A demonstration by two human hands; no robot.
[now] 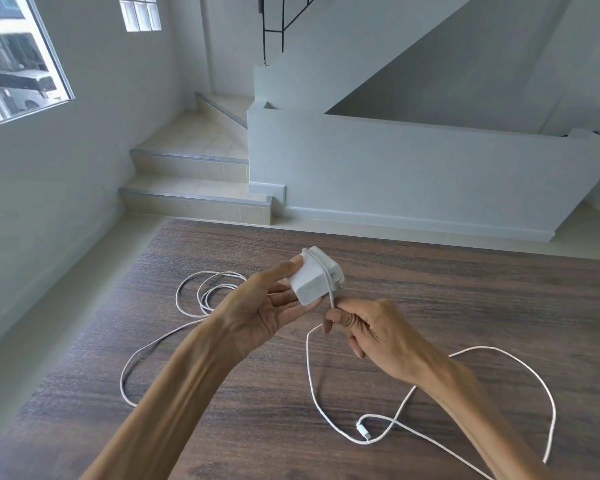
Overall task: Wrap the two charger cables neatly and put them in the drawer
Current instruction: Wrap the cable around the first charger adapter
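Observation:
My left hand [257, 306] holds a white charger brick [314, 280] above the dark wooden table [465, 289]. One turn of white cable runs over the brick. My right hand [371, 330] pinches that cable just below the brick. From there the cable [520, 362] trails in wide loops over the table on the right, and its plug end [363, 432] lies near the front. A second white cable [201, 292] lies on the left in a few loose coils, with a long tail running toward the front left. No drawer is in view.
The table's far edge [361, 233] faces a tiled floor, a short staircase [194, 188] and a low white wall [413, 174]. A window [18, 64] is in the wall at the left.

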